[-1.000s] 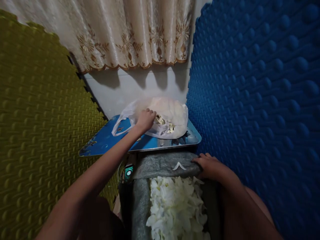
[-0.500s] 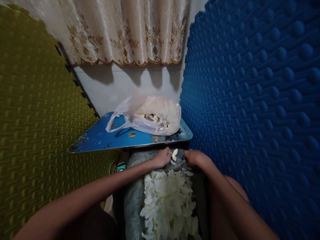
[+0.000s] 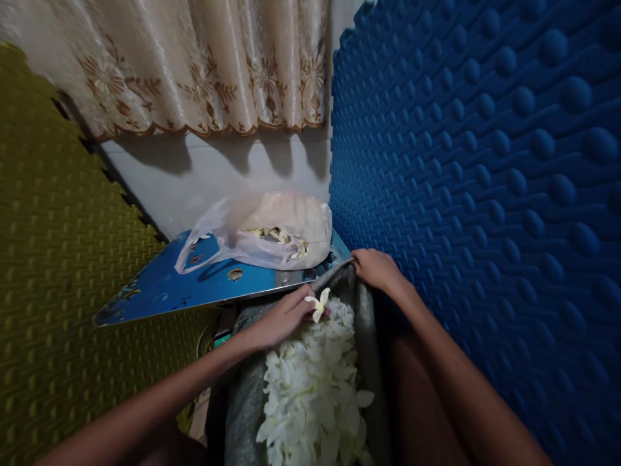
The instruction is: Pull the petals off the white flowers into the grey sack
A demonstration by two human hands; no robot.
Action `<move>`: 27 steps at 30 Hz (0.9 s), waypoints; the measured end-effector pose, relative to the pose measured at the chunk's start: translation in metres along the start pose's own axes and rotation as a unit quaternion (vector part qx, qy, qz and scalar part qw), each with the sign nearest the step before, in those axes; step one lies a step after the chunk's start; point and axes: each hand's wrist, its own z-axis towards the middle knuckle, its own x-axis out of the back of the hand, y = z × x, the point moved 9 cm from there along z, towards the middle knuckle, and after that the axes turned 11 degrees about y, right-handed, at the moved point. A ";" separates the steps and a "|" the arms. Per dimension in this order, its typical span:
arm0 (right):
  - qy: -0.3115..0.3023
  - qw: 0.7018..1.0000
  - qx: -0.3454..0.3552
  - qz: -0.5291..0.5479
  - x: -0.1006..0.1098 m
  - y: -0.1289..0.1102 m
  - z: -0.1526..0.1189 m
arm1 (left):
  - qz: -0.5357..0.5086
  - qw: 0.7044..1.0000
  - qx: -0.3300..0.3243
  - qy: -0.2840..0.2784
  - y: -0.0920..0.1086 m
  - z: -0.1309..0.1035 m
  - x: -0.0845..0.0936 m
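Between the fingers of my left hand [image 3: 287, 315] is a single white flower [image 3: 318, 305] with narrow petals. This hand rests at the far end of a thick heap of white flowers [image 3: 313, 395], which lies on a grey cloth [image 3: 242, 414] in front of me. To the right, my right hand [image 3: 374, 266] pinches the cloth's far edge and holds it up in a raised fold, near the corner of the blue tabletop. My left fingertips are partly hidden behind the flower.
A blue tabletop [image 3: 169, 278] with a sea picture stands beyond the cloth. On it lies a white plastic bag [image 3: 291, 213], its mouth showing more flowers. Foam mats, yellow [image 3: 58, 272] on the left and blue [image 3: 460, 181] on the right, rise on both sides. A curtain [image 3: 208, 65] hangs behind.
My right hand has lifted the cloth's far edge up and away, uncovering more of the flower heap. My left hand, still holding the flower, is now over the heap's far end. The view has shifted right.
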 end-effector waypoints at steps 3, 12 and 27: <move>0.039 0.999 -0.012 -0.002 0.016 0.008 -0.001 | 0.054 0.999 0.000 -0.010 -0.020 0.000 0.001; -0.014 1.000 -0.007 -0.012 0.020 0.019 -0.016 | 0.204 0.978 -0.002 0.044 -0.059 -0.026 0.068; -0.227 0.692 -0.036 0.684 -0.046 -0.141 -0.079 | 0.307 0.838 -0.374 0.252 0.027 -0.094 0.060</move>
